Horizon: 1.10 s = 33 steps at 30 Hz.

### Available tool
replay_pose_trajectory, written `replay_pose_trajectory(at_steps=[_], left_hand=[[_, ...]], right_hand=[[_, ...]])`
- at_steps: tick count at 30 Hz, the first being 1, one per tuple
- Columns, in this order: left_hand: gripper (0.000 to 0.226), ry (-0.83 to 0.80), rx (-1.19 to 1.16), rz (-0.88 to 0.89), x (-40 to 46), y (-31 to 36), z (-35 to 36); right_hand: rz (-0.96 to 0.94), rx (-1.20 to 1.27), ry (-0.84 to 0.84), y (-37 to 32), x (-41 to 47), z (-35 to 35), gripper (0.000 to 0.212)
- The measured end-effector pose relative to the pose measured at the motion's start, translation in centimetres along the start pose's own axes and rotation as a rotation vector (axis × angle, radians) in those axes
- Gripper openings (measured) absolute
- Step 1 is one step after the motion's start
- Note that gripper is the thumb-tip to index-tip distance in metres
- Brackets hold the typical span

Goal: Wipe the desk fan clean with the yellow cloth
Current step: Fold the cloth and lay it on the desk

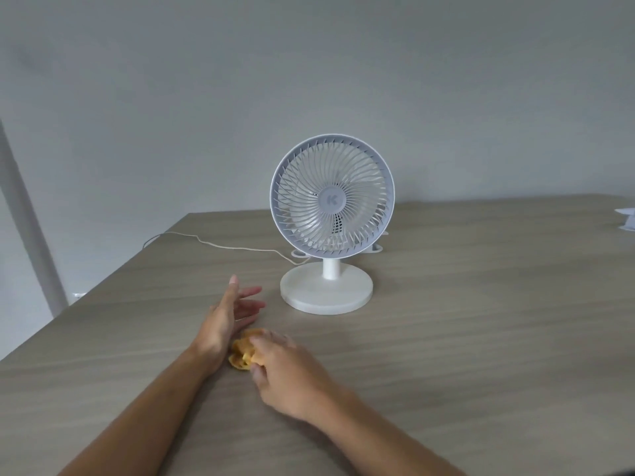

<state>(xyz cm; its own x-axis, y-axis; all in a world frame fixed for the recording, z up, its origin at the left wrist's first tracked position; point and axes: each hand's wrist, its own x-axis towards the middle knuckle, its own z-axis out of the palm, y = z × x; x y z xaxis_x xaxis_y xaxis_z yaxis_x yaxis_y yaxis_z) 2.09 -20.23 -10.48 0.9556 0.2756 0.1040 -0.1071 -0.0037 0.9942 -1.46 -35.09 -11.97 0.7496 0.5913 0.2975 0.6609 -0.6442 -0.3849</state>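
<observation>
Nearest the camera, two bare forearms reach in from the bottom edge over a wood-grain table (481, 338). The right hand (285, 369) sits low on the tabletop with its fingers curled around the yellow cloth (242, 353), which is bunched into a small crumpled wad; only its left part shows past the knuckles. The hand is slightly blurred, so the exact finger placement cannot be made out.

Just to the left of the cloth, the left hand (228, 317) stands on its edge with the palm facing right. Its fingers are straight and loosely spread, pointing away toward the fan, and they hold nothing. Its heel lies close beside the cloth; whether it touches the cloth cannot be told.

Farther back and to the right, the desk fan (331, 201) stands upright on a round white base, its circular grille facing the camera with a grey hub at the centre. The stretch of table between the hands and the fan base is bare wood.

A thin white cord (213, 243) runs from behind the fan's base leftward across the table to its left edge. At the far right edge lies a small white object (627, 219), partly cut off. Behind everything is a plain grey wall (309, 80).
</observation>
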Motion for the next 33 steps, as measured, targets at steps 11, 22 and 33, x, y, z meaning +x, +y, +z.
replay_pose_trajectory(at_steps=[11,22,33], left_hand=[[0.032,-0.274,0.354,0.133,-4.5,1.3,-2.5],[0.048,-0.321,0.306,0.161,-4.3,6.3,-2.7],[0.012,-0.095,0.247,0.462,-3.4,12.7,-0.1]], right_hand=[[0.177,0.384,0.195,1.9,1.9,-7.4,0.016],[0.107,0.740,0.320,2.2,3.1,-11.7,0.005],[-0.040,0.465,0.539,-0.4,4.9,-15.1,0.014]])
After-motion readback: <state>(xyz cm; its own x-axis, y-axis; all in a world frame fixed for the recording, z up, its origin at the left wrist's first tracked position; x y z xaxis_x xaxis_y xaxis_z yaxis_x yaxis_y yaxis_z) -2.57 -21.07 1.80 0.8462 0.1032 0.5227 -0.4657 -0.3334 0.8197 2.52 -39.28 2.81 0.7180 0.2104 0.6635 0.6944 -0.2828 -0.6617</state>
